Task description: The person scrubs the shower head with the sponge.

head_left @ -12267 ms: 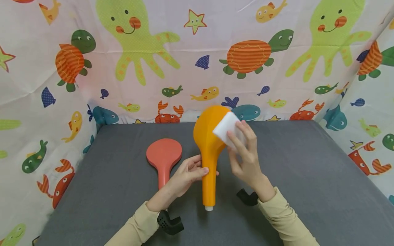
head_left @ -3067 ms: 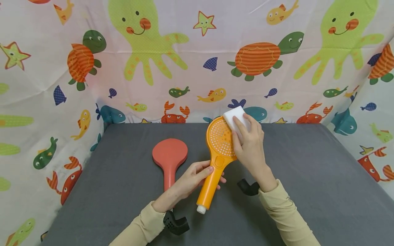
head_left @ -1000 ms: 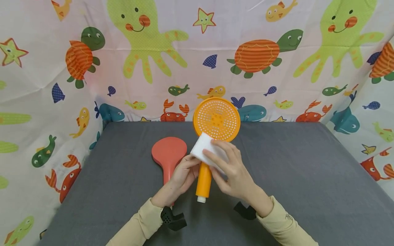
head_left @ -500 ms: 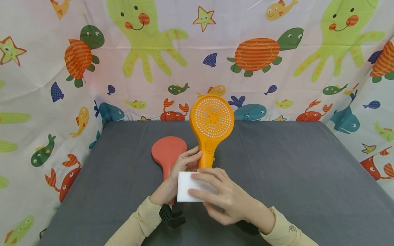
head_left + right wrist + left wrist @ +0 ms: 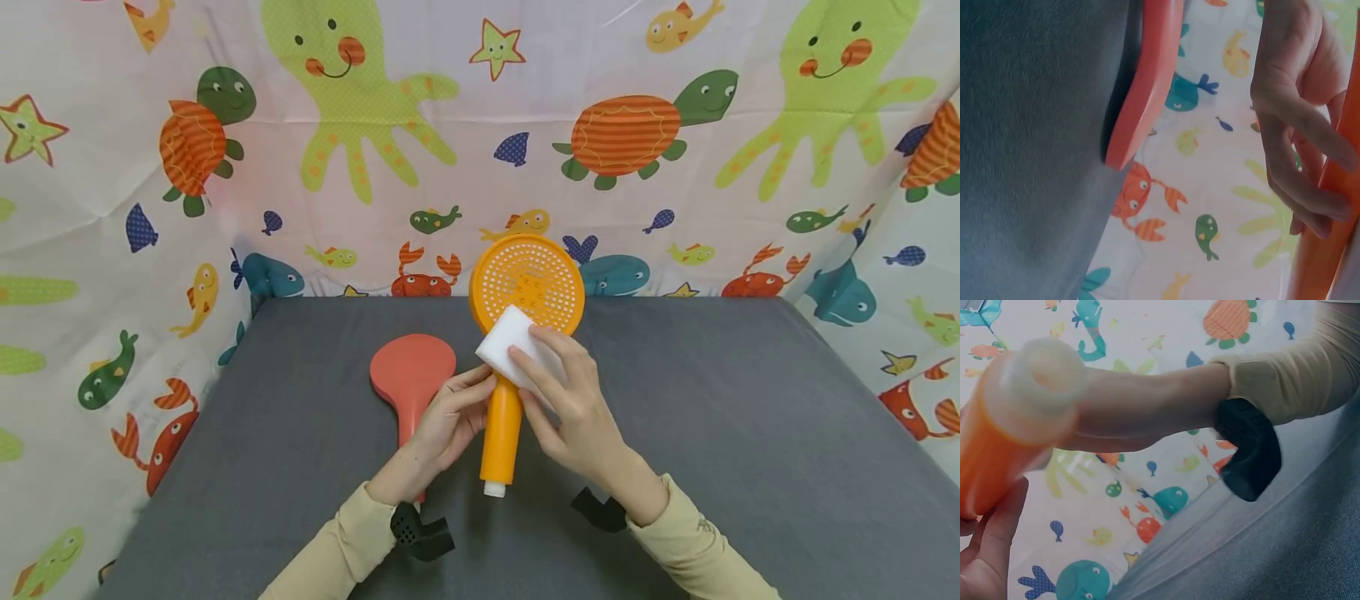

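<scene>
An orange shower head [image 5: 528, 275] is held upright, its face of small holes turned toward the head camera. My left hand [image 5: 450, 421] grips its handle from the left, fingers partly hidden behind it. With the fingers and thumb of my right hand [image 5: 581, 408] I hold a white sponge [image 5: 506, 342] over the neck, just below the perforated face. The handle's white threaded end [image 5: 494, 489] points down. In the left wrist view that end [image 5: 1047, 375] looms close and blurred. The right wrist view shows the left hand's [image 5: 1297, 112] fingers against the orange handle [image 5: 1316, 269].
A red shower head [image 5: 412, 367] lies face down on the grey table cover [image 5: 712, 417], left of the orange one; the left forearm partly covers its handle. A sea-animal curtain [image 5: 465, 167] stands behind and at both sides. Each wrist carries a black mount [image 5: 423, 533].
Earlier the sponge was on the shower head's back, then on the face's right rim. It went to the neck, down over the lower handle, and now is back up at the neck.
</scene>
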`<state>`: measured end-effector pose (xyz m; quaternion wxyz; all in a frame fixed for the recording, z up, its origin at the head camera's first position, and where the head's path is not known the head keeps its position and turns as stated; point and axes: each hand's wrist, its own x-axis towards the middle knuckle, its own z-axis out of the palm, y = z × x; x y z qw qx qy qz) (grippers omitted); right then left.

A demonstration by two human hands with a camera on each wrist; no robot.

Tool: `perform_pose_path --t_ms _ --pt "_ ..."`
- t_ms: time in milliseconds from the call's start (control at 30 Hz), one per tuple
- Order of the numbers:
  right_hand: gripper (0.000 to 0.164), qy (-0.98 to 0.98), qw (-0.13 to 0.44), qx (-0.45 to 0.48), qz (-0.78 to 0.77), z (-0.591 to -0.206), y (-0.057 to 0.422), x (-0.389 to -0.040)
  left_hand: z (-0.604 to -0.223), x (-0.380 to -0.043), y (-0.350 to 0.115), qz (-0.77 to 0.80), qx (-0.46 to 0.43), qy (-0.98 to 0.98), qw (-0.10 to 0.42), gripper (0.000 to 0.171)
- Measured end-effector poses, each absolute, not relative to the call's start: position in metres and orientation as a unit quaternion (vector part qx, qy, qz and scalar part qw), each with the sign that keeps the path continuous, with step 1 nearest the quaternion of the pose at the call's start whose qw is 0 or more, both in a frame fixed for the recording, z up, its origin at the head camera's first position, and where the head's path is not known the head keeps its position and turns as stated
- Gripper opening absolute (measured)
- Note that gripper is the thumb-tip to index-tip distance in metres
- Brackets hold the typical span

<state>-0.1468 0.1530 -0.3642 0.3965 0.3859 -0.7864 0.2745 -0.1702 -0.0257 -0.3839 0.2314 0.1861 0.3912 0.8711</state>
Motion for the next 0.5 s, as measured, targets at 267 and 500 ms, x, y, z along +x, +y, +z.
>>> perform_pose_path --t_ms 267,500 --pt "0.032 -0.718 0.367 0.516 0.289 -0.37 0.144 -0.123 -0.381 -0.175 -0.029 0.865 0.218 0.395 0.22 0.032" --pt "0.032 -0.688 0.358 0.566 0.28 -0.373 0.149 -0.124 -0.387 -0.179 -0.029 0.858 0.275 0.361 0.24 0.035"
